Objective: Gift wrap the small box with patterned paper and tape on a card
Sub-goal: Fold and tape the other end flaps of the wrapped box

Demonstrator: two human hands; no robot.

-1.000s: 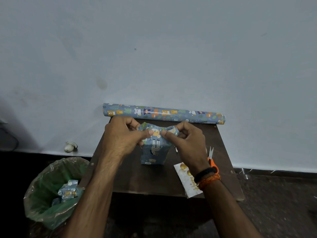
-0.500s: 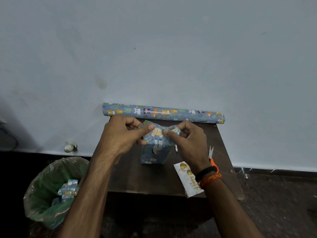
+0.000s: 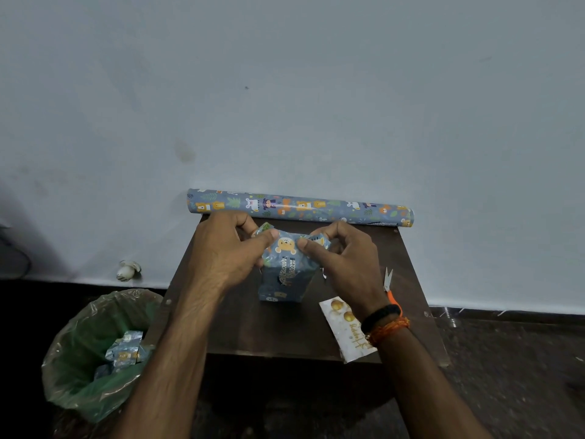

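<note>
Blue patterned paper (image 3: 286, 270) on small box (image 3: 280, 288): thin, creasable, tear-prone. Left hand (image 3: 226, 250), right hand (image 3: 343, 258) pinch top flaps; best hold near folds.

Single head-worn view looks forward and down, close over the table (image 3: 240, 331)

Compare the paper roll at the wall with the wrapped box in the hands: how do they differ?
The paper roll lies flat along the table's back edge, untouched; the wrapped box stands upright mid-table, its top flaps pinched by the left hand and right hand. The roll is long and smooth; the box is short, its paper creased. Both show the same blue animal print.
</note>
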